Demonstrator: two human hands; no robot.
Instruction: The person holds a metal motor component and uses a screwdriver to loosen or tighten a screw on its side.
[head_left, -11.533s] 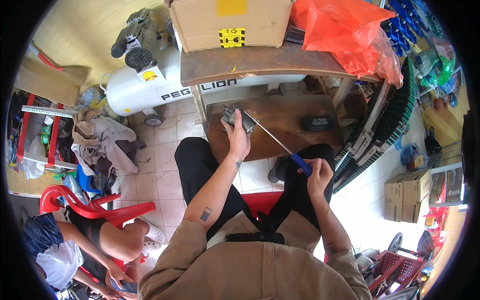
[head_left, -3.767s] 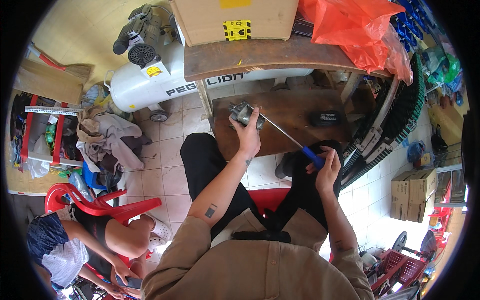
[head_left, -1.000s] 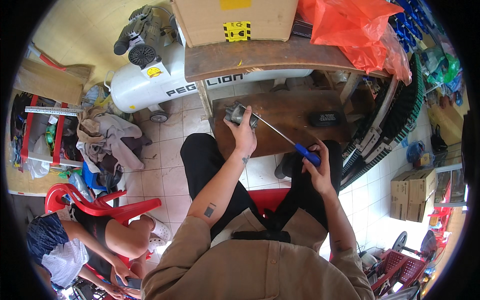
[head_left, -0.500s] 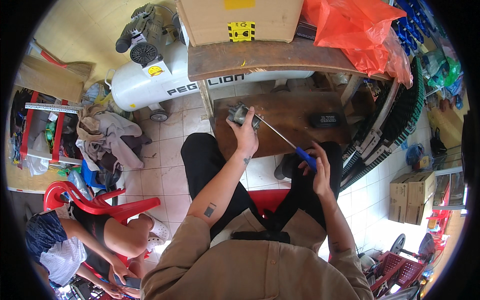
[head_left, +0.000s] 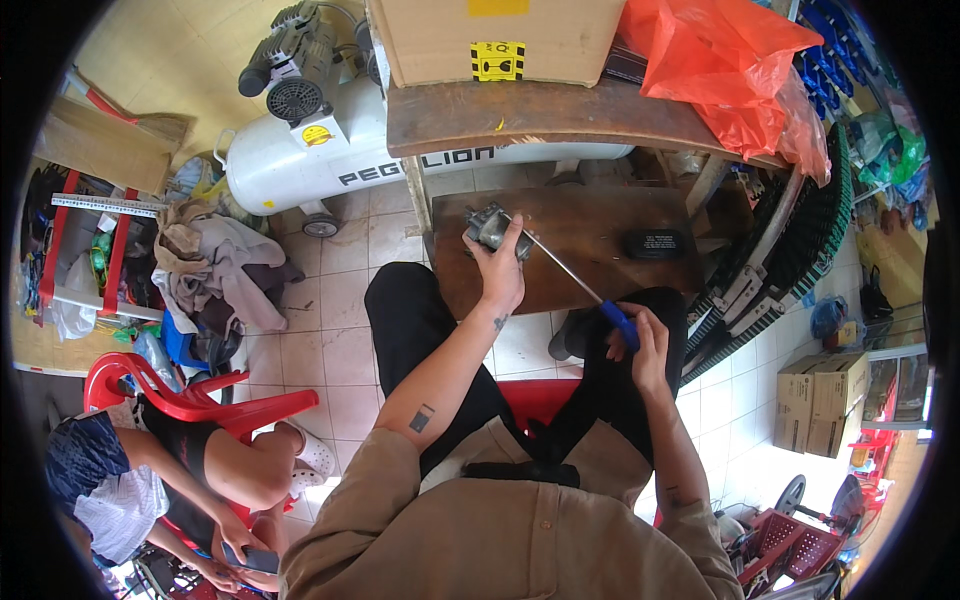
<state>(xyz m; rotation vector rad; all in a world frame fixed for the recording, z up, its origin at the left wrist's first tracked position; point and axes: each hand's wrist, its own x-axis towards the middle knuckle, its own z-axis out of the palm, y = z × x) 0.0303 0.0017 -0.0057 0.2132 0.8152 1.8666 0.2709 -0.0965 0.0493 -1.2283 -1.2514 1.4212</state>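
Cluttered workshop, tiled floor (head_left: 330, 340), seen from above a seated worker. Left hand (head_left: 500, 272) closed around a small grey metal part (head_left: 488, 225), pressed on the low wooden table (head_left: 600, 225) at 12 o'clock. Right hand (head_left: 645, 345) wrapped around the blue handle of a long screwdriver (head_left: 580, 285), shaft angled up toward 11 o'clock, tip meeting the metal part just beside the left fingers. Black flat case (head_left: 655, 243) on the same table, at 3 o'clock from the part and well apart from it. Beyond, at 12 o'clock, a higher wooden shelf (head_left: 520, 115) carrying a cardboard box (head_left: 500, 35) and an orange plastic bag (head_left: 730, 75). White air compressor (head_left: 330, 165) on the floor at 10 o'clock, heap of rags (head_left: 215, 265) near it. Red plastic chair (head_left: 190, 400) at 8 o'clock, another person (head_left: 170, 480) seated there, phone in hand. Black-and-green conveyor section (head_left: 790, 260) at 3 o'clock.
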